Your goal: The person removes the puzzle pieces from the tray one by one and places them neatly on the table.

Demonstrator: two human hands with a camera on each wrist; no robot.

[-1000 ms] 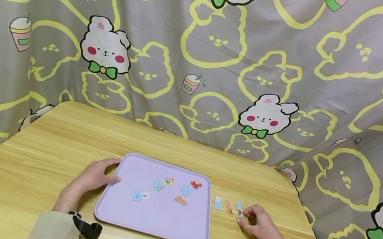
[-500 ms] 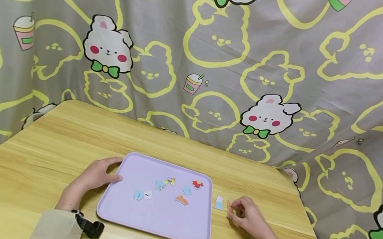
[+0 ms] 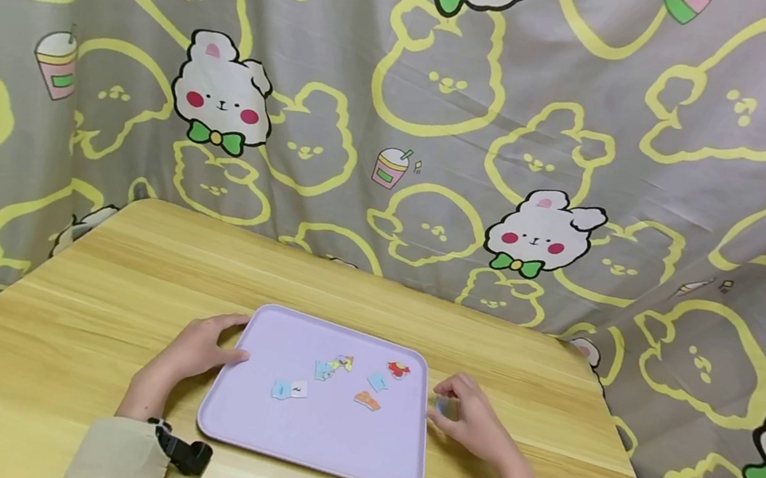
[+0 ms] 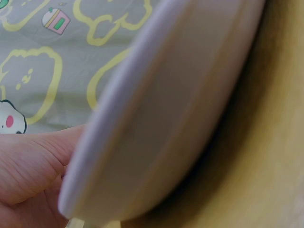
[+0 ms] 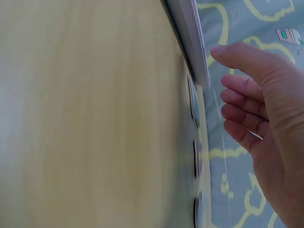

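A lilac tray (image 3: 311,438) lies on the wooden table, with several small picture puzzle pieces spread over it. Among these are a light blue and white pair (image 3: 289,390), a blue and yellow pair (image 3: 334,367), an orange piece (image 3: 367,400), a blue piece (image 3: 378,382) and a red one (image 3: 397,370). My left hand (image 3: 201,348) holds the tray's left rim, thumb over the edge. Just off the right rim, my right hand (image 3: 474,423) hovers with loosely bent fingers and nothing in its grasp. Beneath it, loose puzzle pieces (image 5: 197,159) lie in a row, mostly hidden in the head view.
A grey curtain (image 3: 340,37) with cartoon bears hangs behind the table and along its sides. Bare wooden table (image 3: 197,259) extends behind the tray and to its left. Each wrist carries a black camera, one (image 3: 187,456) at the left cuff.
My right hand has moved left, from the far piece of the row across to the tray's right edge, leaving that piece behind. The left hand stays at the rim.
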